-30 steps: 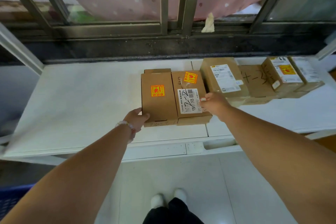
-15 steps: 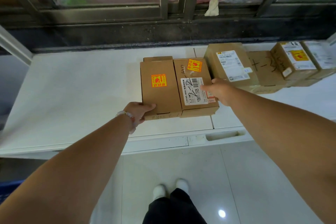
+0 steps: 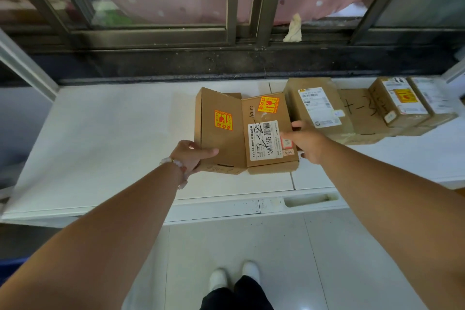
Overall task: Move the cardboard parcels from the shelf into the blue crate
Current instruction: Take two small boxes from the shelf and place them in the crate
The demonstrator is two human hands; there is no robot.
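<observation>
Two flat cardboard parcels (image 3: pixel 247 133) side by side, left hand (image 3: pixel 187 156) and right hand (image 3: pixel 305 142) gripping outer edges

A white label (image 3: pixel 266 140) on a flat cardboard parcel (image 3: pixel 270 133) reads "12V4A 48W" and "12V", overwritten by hand with "2-2". Orange fragile stickers (image 3: pixel 223 120) with Chinese characters mark three parcels. A further box (image 3: pixel 359 113) bears handwritten strokes, roughly "+-3".

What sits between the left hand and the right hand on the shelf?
In the head view, two cardboard parcels side by side: the left parcel, gripped by the left hand, and the labelled parcel, held by the right hand.
</observation>
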